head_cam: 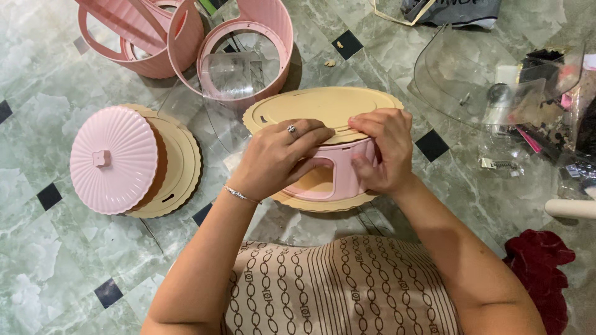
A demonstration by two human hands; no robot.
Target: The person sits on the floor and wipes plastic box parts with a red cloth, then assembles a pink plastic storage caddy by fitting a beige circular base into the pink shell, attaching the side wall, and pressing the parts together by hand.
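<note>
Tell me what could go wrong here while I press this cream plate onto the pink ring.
Both hands, left hand and right hand, pinch the cream plate against the pink ring. A fingertip could get nipped at that edge. The plate looks tilted, so it might seat crooked. The clear curved sheet and small bags lie close to your right arm and could get knocked.

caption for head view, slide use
Both hands, left and right, press a beige disc onto a pink ring.

Bare arms, no sleeves. The left hand [276, 158] wears a silver ring and a thin silver bracelet; the right hand [379, 149] is unadorned. Beige garment [341, 291] with brown chain-and-stripe pattern, lower centre.
</note>
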